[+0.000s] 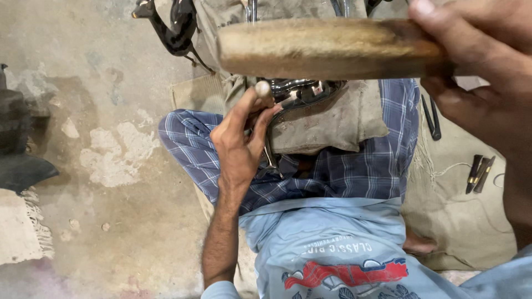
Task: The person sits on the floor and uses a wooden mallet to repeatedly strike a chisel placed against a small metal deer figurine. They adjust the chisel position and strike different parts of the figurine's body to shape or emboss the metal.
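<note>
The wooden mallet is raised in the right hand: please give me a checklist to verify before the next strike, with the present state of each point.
1. Right hand grips the wooden mallet firmly: ok, fingers wrap the handle end.
2. Left hand holds the punch steady: ok, its rounded top stands above the fingers.
3. Punch tip seated on the shiny metal part: cannot tell, the hand hides the tip.
4. Metal part resting on the cloth pad on the lap: ok.
5. Left fingers below the punch top: ok, but close.
6. Spare tools out of the way: ok, they lie apart on the mat.
</note>
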